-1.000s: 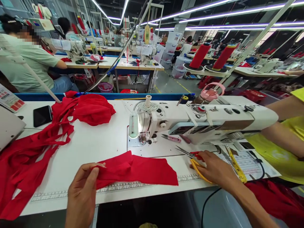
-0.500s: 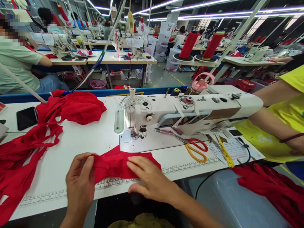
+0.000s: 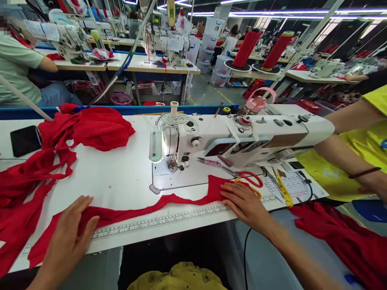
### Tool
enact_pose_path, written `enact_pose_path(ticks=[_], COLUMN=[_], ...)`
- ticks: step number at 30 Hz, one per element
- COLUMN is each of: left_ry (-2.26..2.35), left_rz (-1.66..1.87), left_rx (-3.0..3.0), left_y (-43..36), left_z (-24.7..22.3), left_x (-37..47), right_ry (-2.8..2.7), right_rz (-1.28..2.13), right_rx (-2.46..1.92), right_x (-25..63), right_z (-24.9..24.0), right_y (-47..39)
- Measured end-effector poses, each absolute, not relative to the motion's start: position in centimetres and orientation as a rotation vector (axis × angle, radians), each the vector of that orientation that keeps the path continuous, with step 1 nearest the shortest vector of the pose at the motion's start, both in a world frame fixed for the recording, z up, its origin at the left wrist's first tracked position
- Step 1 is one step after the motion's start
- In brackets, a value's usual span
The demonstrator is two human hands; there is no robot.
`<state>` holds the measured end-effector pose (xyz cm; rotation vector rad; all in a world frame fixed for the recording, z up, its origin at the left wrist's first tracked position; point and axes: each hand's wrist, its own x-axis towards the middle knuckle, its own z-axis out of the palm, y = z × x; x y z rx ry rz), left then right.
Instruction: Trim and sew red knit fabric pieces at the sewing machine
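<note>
A long red fabric piece [image 3: 145,210] lies stretched along the table's front edge, over the printed ruler. My left hand [image 3: 68,237] rests on its left part, fingers extended and thumb apart. At the wider right end, my right hand [image 3: 246,205] lies flat on the cloth with its fingers stretched out. Neither hand grips anything. Behind the cloth stands a white sewing machine [image 3: 205,131]. Scissors [image 3: 234,173] with a red and a yellow handle lie beside my right hand, the yellow loop partly covered.
A heap of red fabric [image 3: 102,129] trails down the table's left side, next to a black phone [image 3: 26,141]. A tape measure [image 3: 282,187] lies on papers at the right. Beside the table, a person in yellow [image 3: 341,173] reaches behind the machine.
The red fabric has gone from bunched to stretched out along the table edge. My left hand has moved left and opened; my right hand has moved right.
</note>
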<state>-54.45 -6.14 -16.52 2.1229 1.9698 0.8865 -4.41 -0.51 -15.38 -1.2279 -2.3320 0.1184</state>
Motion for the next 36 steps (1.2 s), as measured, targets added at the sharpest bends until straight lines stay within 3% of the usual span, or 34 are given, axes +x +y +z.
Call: enact_pose_path(ticks=[4, 10, 17, 22, 36], left_ry=[1.704, 1.494, 1.448, 1.665, 1.682], left_rz=[1.087, 0.846, 0.836, 1.053, 0.964], left_rx=[2.567, 2.787, 2.858, 2.544, 2.702], left_y=[-6.5, -6.4, -7.3, -8.0, -10.8], left_z=[-16.4, -17.9, -18.9, -19.6, -19.8], left_x=[-46.9, -38.1, -39.0, -37.6, -38.7], right_ry=[-2.182, -2.398, -2.42, -2.451, -2.375], right_rz=[0.099, 0.391, 0.438, 0.212, 0.197], right_rx=[-1.064, -0.929, -0.91, -0.981, -0.867], right_x=[-10.8, -17.8, -17.8, -18.7, -18.7], right_z=[-14.4, -15.2, -15.7, -16.3, -17.5], right_y=[-1.0, -1.0, -1.7, -1.7, -4.3])
